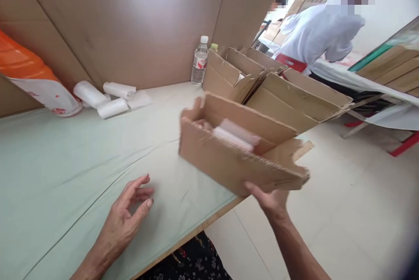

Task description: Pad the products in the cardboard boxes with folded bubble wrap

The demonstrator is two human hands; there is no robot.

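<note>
My right hand (270,201) grips the near lower edge of an open cardboard box (212,153), its thumb on the outer side and its other fingers hidden underneath. The box's right part juts past the table edge. Inside it lie a white roll (233,138) and some pinkish, see-through material, partly hidden by the near wall. To the left of the box, my left hand (129,210) hovers over or rests on the pale green table (163,210), with fingers curved apart and nothing in them.
Behind the box stand more open cardboard boxes (288,101) and a water bottle (199,62). Several white plastic rolls (113,107) and an orange-and-white bag (36,70) lie along the cardboard partition (131,22). A person in a light shirt (321,31) sits at another table at right.
</note>
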